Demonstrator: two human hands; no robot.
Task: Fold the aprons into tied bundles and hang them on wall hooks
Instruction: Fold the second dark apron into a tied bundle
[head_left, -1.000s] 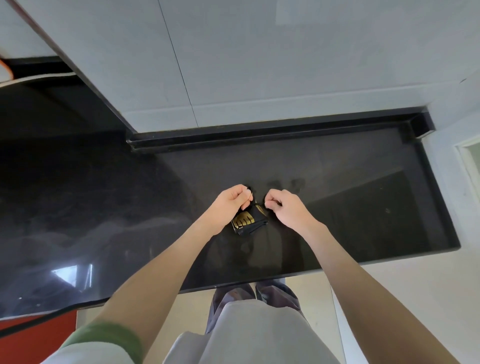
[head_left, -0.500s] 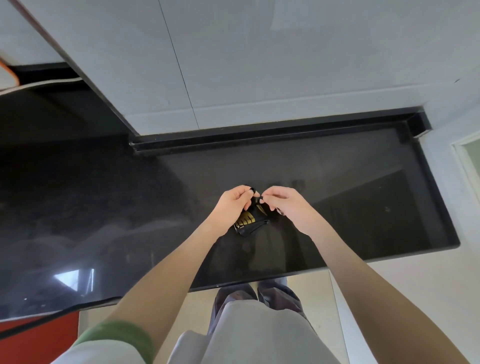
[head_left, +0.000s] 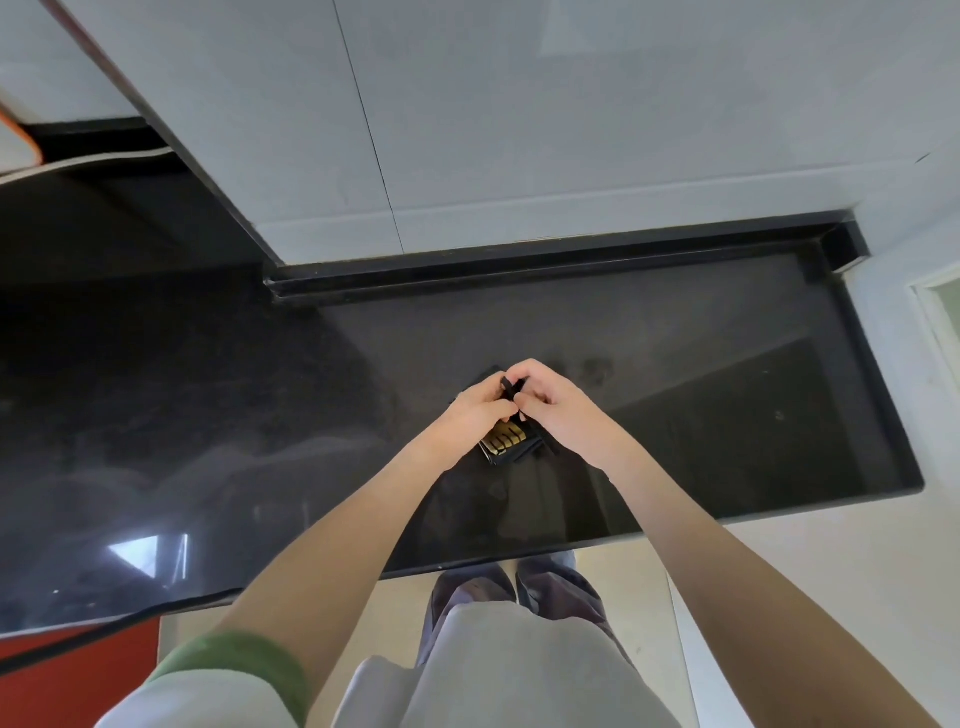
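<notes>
Both grips pinch black strap (head_left: 507, 385) between them: my left grip (head_left: 475, 411), right grip (head_left: 560, 410) touching, equally near. Folded apron bundle (head_left: 505, 439) on bench (head_left: 701, 405) directly beneath, slightly toward me.

You have two hands in view, your left hand (head_left: 475, 410) and your right hand (head_left: 563, 410). There is one folded apron bundle (head_left: 506, 440), one black strap (head_left: 508, 387), one dark countertop (head_left: 727, 415), and one green sleeve cuff (head_left: 244, 660).
</notes>
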